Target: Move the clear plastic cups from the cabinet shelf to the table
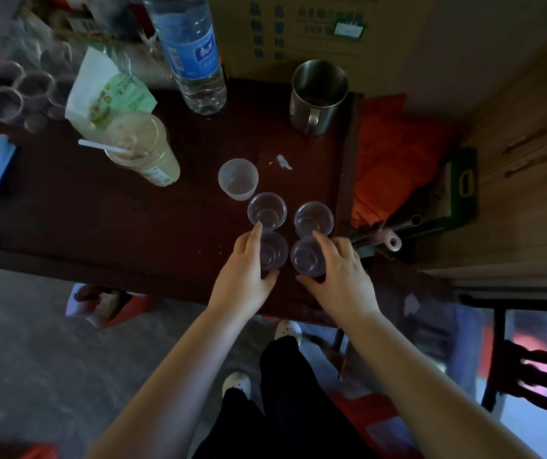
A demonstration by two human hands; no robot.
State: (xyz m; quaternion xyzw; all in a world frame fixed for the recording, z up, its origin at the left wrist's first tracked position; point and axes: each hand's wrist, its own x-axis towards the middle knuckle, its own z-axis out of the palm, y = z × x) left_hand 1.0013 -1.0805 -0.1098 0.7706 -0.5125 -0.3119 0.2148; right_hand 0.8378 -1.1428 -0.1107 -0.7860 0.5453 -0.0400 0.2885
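Several small clear plastic cups stand upright on the dark wooden table [133, 213]. My left hand [244, 271] wraps around one clear cup [273, 251] near the table's front edge. My right hand [340, 271] grips another clear cup [308, 258] beside it. Just beyond them stand two more clear cups, one [267, 210] on the left and one [313, 218] on the right. A slightly larger frosted cup [238, 178] sits behind those.
On the table stand a water bottle [192, 58], a steel mug [318, 94], a lidded drink with a straw [146, 150] and a tissue pack [113, 91]. A cluster of clear cups [7, 91] lies far left. A cardboard box [315, 28] stands behind; a dark chair [530, 359] stands right.
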